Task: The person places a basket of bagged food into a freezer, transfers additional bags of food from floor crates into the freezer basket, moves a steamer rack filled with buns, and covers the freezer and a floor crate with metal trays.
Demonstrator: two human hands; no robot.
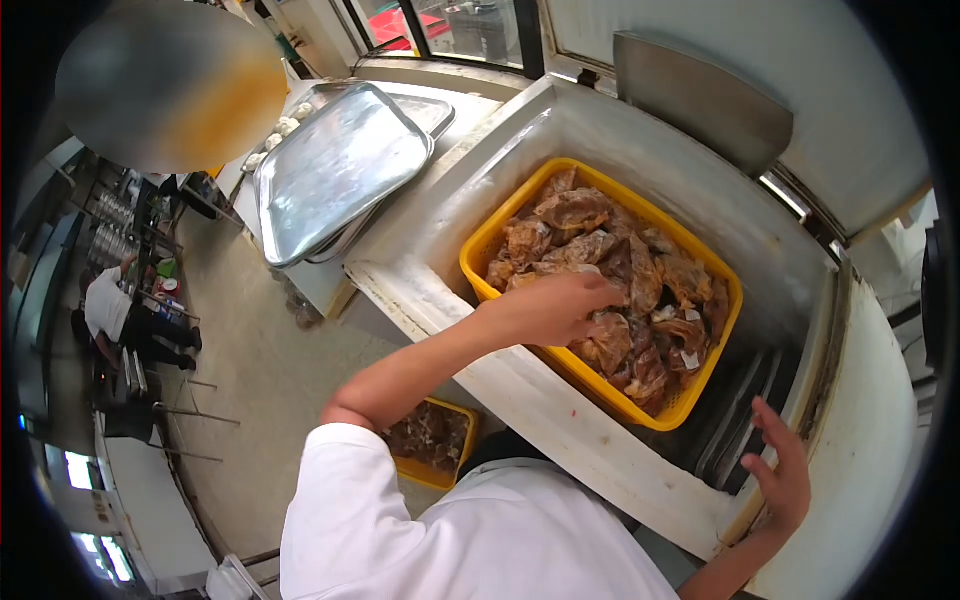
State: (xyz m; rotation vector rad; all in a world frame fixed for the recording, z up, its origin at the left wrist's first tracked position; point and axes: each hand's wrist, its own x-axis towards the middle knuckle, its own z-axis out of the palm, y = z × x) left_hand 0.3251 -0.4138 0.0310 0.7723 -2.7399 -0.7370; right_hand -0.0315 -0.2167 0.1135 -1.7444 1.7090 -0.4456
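A yellow plastic basket stands inside the white chest freezer, heaped with brown meat in clear plastic bags. My left hand reaches over the freezer's front wall into the basket, its fingers curled down onto a bag of meat near the middle. The fingertips are partly hidden among the bags. To the right of the basket, my right hand is raised above the freezer's right rim, fingers apart and holding nothing.
The freezer's thick rim runs before me. Its lid stands raised behind. Metal trays lie on a table at the left. Another yellow basket with meat sits on the floor. A person in white works farther left.
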